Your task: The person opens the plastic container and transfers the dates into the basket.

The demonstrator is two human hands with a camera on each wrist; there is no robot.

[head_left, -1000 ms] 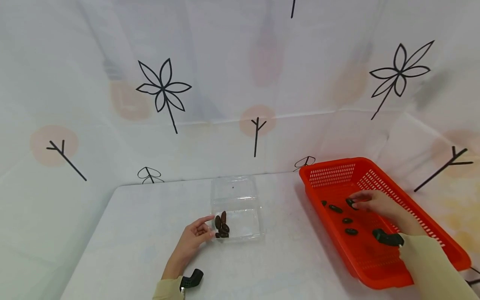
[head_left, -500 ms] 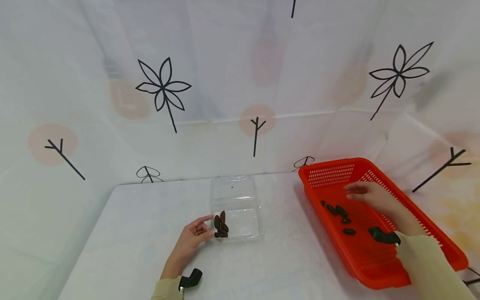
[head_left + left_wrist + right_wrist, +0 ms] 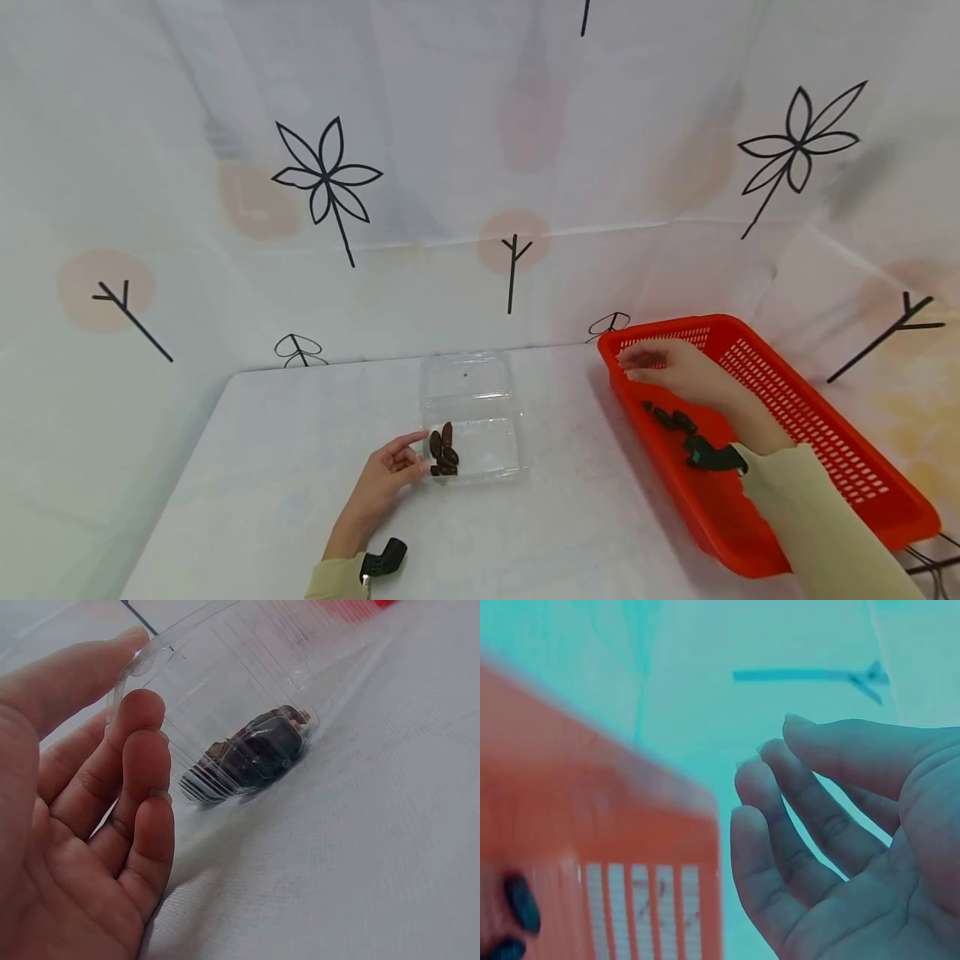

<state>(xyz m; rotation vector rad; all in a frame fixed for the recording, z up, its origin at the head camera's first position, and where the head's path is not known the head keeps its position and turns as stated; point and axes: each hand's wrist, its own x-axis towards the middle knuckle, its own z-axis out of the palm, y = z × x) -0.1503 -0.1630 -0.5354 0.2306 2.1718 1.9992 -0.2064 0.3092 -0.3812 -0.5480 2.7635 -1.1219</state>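
My left hand [image 3: 384, 475] holds the left edge of a clear plastic box [image 3: 487, 450]. In the left wrist view its thumb lies at the box's rim, with the other fingers bent against the outer wall [image 3: 225, 667]. Inside, along the left side, several dark brown dates [image 3: 450, 457] are bunched; tan stem ends show on them [image 3: 262, 750]. My right hand [image 3: 667, 367] hovers over the far left part of the red basket [image 3: 900, 500], its fingers loosely bent and nothing between them [image 3: 840, 832]. Several dark dates [image 3: 682, 422] lie in the basket below that hand, some hidden by the wrist.
The box's lid [image 3: 467, 375] lies folded back toward the wall. Both stand on a white-covered table [image 3: 247, 500], the basket at its right side. A patterned cloth [image 3: 420, 167] hangs behind. Each wrist wears a black camera mount [image 3: 384, 557].
My right hand has let go of a date inside the basket, which now lies beside the others. The hand has moved left and away toward the far corner. My left hand stays put.
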